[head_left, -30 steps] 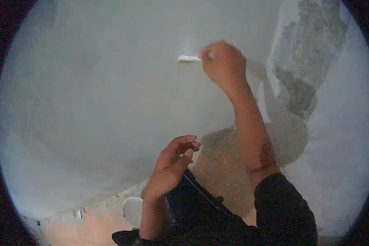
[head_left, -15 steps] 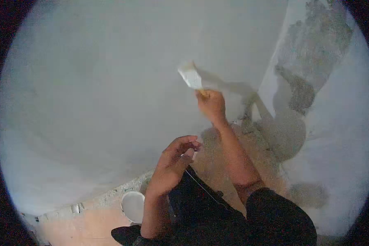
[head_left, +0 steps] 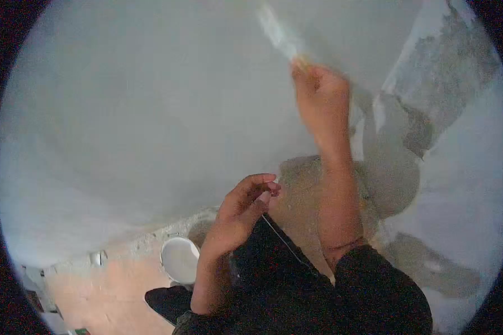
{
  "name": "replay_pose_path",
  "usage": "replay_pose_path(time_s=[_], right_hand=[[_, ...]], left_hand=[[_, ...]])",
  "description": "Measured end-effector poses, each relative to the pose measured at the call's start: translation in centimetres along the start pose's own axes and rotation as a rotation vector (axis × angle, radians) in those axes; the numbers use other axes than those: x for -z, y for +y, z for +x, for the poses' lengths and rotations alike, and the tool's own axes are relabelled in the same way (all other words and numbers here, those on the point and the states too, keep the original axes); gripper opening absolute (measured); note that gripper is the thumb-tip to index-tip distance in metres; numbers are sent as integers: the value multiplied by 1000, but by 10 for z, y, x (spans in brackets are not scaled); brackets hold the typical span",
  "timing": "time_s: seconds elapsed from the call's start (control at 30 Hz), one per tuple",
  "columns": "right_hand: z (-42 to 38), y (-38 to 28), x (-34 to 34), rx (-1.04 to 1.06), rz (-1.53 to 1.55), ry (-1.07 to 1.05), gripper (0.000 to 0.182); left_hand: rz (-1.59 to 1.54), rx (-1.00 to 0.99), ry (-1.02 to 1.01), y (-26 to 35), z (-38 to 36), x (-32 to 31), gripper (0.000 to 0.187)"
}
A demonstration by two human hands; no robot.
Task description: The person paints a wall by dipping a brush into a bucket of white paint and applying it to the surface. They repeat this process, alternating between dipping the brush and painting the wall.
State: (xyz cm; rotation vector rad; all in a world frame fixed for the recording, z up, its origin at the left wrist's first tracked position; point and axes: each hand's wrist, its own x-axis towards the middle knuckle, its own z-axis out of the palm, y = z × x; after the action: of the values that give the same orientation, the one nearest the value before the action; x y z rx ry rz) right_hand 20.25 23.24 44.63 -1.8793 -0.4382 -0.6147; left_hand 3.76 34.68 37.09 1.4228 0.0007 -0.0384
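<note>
A flat paintbrush [head_left: 279, 34], blurred by motion, has a whitish head and a yellowish handle. My right hand [head_left: 323, 92] grips its handle, with the arm stretched up in front of the grey-white wall [head_left: 151, 111]. The brush head points up and left over that wall. Lower down, my left hand [head_left: 243, 209] hovers before my body, its fingers curled in toward the thumb. Something small and pale shows at those fingertips, but I cannot tell what it is. A thin white cord [head_left: 285, 239] runs down across my dark clothing from just below this hand.
A round white bucket [head_left: 163, 258] with pale contents stands on the orange-brown floor [head_left: 112, 296] by the wall's foot. The adjoining wall on the right [head_left: 458, 195] bears dark grey patches. Small objects lie at the lower left, and my dark shoe [head_left: 167, 301] is near the bucket.
My right hand has moved up and to the right with the paintbrush, its arm now more extended. The left hand has shifted only slightly, fingers still curled.
</note>
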Motion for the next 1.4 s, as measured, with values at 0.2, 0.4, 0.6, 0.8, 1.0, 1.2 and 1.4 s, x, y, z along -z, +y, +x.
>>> replay_pose_path(time_s=[0.2, 0.4, 0.6, 0.8, 1.0, 1.2, 1.4], right_hand=[[-47, -43, -41, 13, 207, -397, 29], [-200, 4, -146, -111, 84, -900, 25], [-328, 35, -226, -159, 40, -1246, 25], [-382, 50, -281, -142, -185, -1536, 25], [-478, 116, -378, -253, -236, -1706, 17], [-581, 176, -429, -1171, -82, -1850, 28], [-592, 168, -430, -1361, 130, -1731, 31]], left_hand=[[21, 46, 110, -19, -42, 38, 27], [522, 317, 176, -59, -137, 137, 38], [748, 649, 415, -136, -241, 262, 38], [700, 767, 622, -188, -278, 299, 41], [561, 829, 684, -243, -280, 346, 40], [540, 812, 805, -265, -314, 365, 41], [506, 740, 880, -244, -314, 350, 40]])
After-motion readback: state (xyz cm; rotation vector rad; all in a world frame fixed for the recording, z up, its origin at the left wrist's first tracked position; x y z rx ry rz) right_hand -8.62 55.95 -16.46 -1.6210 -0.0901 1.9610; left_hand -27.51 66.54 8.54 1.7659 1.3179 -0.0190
